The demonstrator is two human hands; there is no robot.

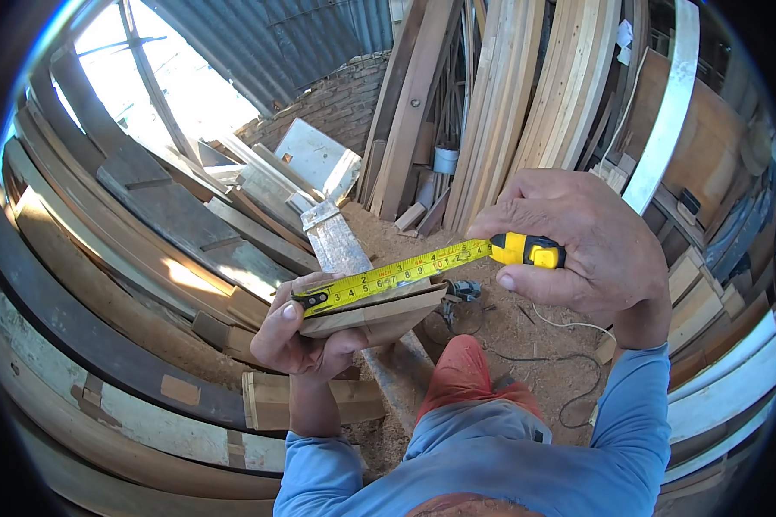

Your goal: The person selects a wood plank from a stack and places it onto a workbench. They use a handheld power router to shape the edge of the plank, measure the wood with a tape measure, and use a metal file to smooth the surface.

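Note:
My left hand (297, 336) grips a short piece of wood (375, 317) by its left end, and its thumb lies by the black end hook of the tape. My right hand (586, 237) is closed around a yellow and black tape measure (528, 250), held to the right of the wood and apart from it. Between the two hands the yellow blade is stretched along the upper edge of the wood, rising slightly to the right. Part of the left fingers is hidden under the wood.
Long boards (138, 250) are stacked along the left side. Timber planks (491, 112) lean upright at the back. A narrow, whitish worn board (336, 237) runs away below the wood. A power tool (464, 290) and a dark cord (591, 366) lie on the sawdust-covered floor (526, 336).

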